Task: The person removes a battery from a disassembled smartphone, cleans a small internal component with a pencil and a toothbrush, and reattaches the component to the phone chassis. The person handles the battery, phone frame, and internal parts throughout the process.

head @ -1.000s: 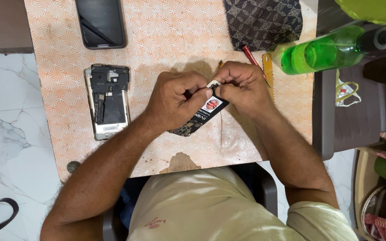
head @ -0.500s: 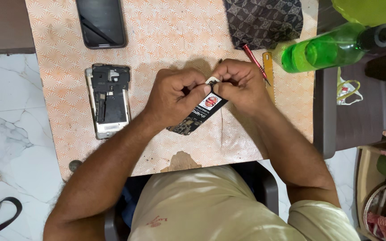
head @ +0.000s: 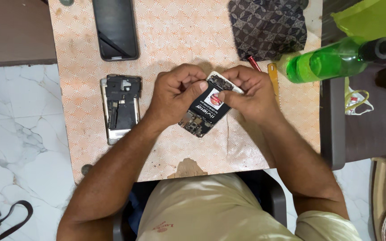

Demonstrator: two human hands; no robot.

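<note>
Hands: the left hand [head: 175, 96] and right hand [head: 251, 91] together grip an opened phone body [head: 206, 109], fingers [head: 222, 96] closed on its black battery, just above the desk [head: 81, 80].
Change: the phone body now sits lower and flatter than a second ago, its circuit end exposed.
Left: a stripped phone frame [head: 120, 107] lies apart.
Far: dark phone [head: 115, 29], patterned cloth pouch [head: 268, 27], contents hidden; green bottle [head: 331, 60], seemingly empty.
</note>
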